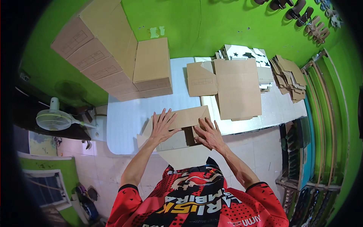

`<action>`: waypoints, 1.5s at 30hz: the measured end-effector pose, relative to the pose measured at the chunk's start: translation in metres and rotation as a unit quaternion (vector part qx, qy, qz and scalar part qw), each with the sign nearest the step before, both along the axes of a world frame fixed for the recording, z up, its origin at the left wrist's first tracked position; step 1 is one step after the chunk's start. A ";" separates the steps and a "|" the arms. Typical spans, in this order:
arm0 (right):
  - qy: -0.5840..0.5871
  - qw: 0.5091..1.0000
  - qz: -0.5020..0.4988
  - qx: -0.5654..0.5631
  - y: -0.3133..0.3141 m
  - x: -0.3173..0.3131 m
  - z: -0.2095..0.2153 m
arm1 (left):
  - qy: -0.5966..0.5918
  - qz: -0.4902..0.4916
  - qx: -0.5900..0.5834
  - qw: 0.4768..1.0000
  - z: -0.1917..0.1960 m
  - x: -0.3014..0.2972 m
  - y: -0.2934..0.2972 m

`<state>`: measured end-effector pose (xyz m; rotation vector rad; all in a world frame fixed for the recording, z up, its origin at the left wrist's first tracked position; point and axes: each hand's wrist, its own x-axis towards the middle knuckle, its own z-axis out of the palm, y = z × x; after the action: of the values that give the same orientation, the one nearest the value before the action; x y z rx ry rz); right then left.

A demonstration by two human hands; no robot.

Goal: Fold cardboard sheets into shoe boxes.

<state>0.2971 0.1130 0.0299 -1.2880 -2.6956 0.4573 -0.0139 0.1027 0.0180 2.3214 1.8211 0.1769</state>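
Observation:
A brown cardboard box lies in front of me at the near edge of the table, its flaps partly folded in and one long flap hanging toward my body. My left hand is spread flat over its left end, fingers pointing away from me. Over the right end, my right hand rests with its fingers apart on a folded flap. Between the hands a dark gap shows into the box. Neither hand grips anything that I can see.
Stacked closed boxes stand at the back left, beside a smaller stack. Flat cardboard sheets lie right of the box, with more folded cardboard beyond. A white fan is at left; shelving at right; sandals hang above.

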 end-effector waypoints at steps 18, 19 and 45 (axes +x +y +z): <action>0.107 0.993 -0.038 0.035 0.013 -0.011 0.008 | -0.021 0.007 -0.030 0.999 0.013 -0.003 -0.002; 0.101 0.993 -0.032 0.050 0.020 -0.015 0.008 | -0.026 0.002 -0.027 0.999 0.018 -0.002 -0.001; -0.006 0.980 0.187 0.063 0.085 -0.086 -0.005 | -0.412 0.198 0.112 0.882 0.028 0.011 -0.165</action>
<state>0.2115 0.1981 0.0244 -0.7548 -2.9277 0.3062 -0.0033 -0.0626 0.0455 1.5202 1.7861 1.2670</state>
